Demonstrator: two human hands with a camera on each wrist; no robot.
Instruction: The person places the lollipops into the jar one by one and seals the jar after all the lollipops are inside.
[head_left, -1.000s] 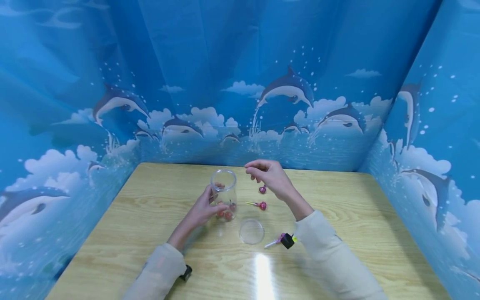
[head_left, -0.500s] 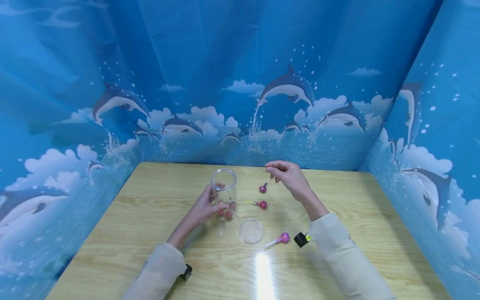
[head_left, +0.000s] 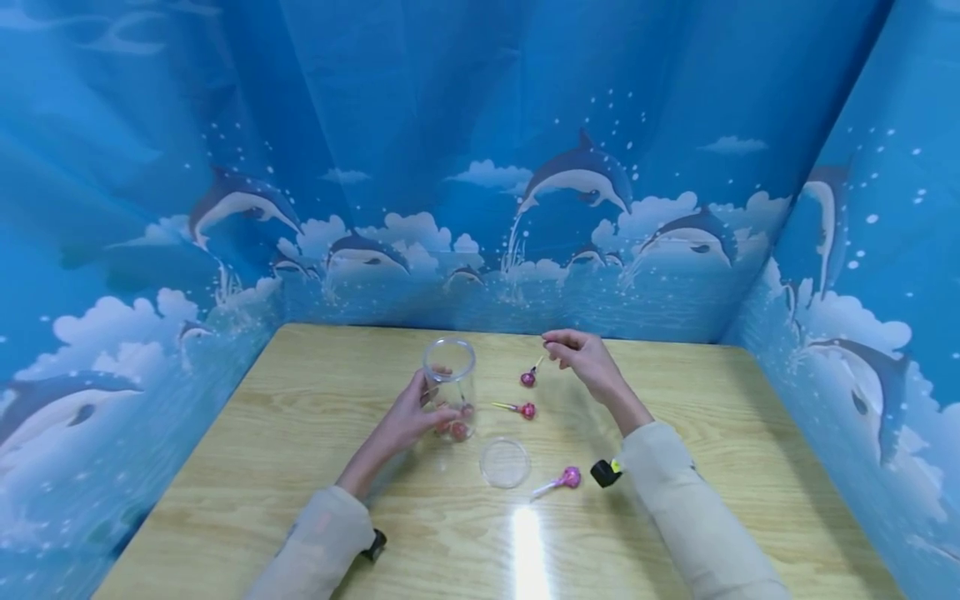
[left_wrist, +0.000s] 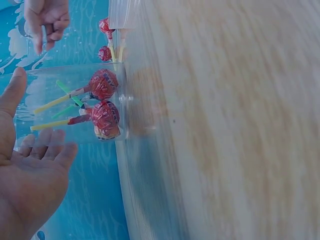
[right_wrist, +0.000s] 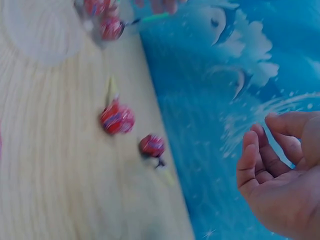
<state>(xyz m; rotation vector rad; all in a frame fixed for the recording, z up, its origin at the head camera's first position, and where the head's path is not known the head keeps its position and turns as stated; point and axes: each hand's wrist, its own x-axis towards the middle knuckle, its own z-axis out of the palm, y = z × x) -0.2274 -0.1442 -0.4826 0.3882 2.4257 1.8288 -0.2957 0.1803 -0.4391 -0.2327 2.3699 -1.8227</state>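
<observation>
My left hand (head_left: 412,412) grips a clear plastic jar (left_wrist: 42,90) round its side, thumb on one side and fingers on the other. The jar stands upright and lidless, with several red-wrapped lollipops (left_wrist: 104,84) inside, sticks up. My right hand (head_left: 588,362) hovers with loosely curled fingers and nothing visible between them. Just below it lies a dark red lollipop (right_wrist: 152,145) with a yellow stick; the right wrist view shows the hand apart from it. Nearer sits a red lollipop (head_left: 527,411), its yellow stick pointing left.
A round clear lid (head_left: 505,463) lies flat on the wooden table (head_left: 300,467), right of the jar. Nearer still is a pink lollipop (head_left: 572,477) with a white stick. Blue dolphin-print curtains (head_left: 420,167) enclose the table's back and sides.
My right hand has moved right, away from near the jar's mouth to above the dark red lollipop. The pink lollipop is fully uncovered. My left hand and the jar have stayed put.
</observation>
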